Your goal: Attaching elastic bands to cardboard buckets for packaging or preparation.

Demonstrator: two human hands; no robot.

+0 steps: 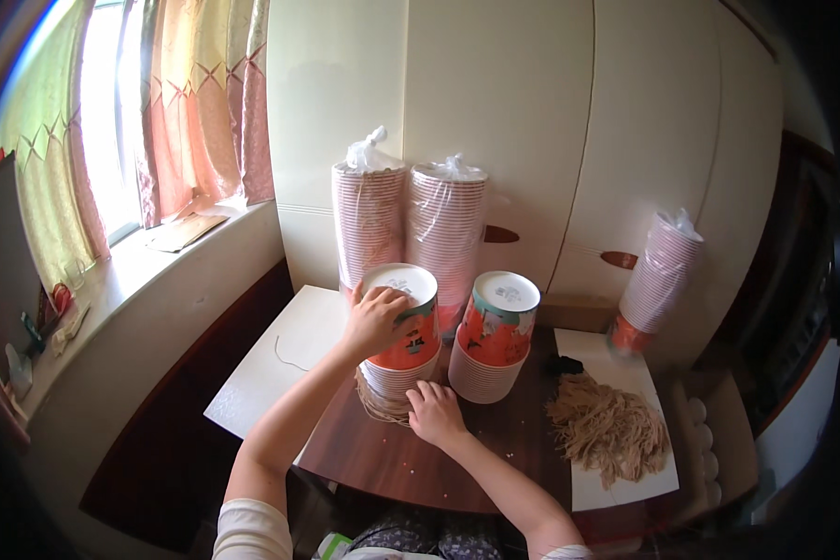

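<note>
A stack of upturned paper cups (404,347), orange-red and green with white bottoms, stands on the dark table in front of me. My left hand (380,319) grips its upper part, the fingers curved over the top cup's bottom and side. Low on the same stack, my right hand (435,413) has its bent fingers against the rims at the front right. A loop of thin tan cords (380,407) lies around the foot of this stack, partly hidden by it. Just to the right is a second upturned stack of paper cups (491,341), untouched.
Behind stand two tall plastic-wrapped cup stacks (370,219), (446,233). Another wrapped stack (661,275) leans at the right. A heap of tan cords (611,425) lies on a white board (616,492). A white panel (269,364) at left bears one cord. An open cardboard box (733,425) is far right.
</note>
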